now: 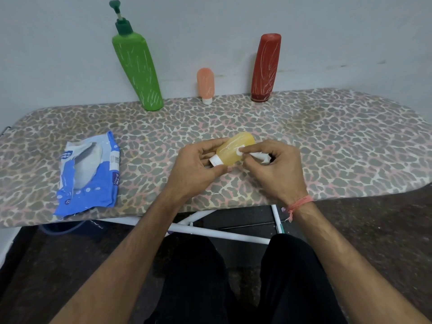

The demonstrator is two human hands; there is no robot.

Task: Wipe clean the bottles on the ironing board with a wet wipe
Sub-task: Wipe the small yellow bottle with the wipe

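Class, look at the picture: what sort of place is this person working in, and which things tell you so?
Probably a room in a home. An ironing board with a leopard-print cover stands against a plain wall, toiletry-type bottles such as the green pump bottle line its far edge, and an opened wet-wipe pack lies on it.

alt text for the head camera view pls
A person's left hand holds a small yellow bottle over a leopard-print ironing board while the right hand rubs it with a wet wipe. Green, peach and red bottles stand behind.
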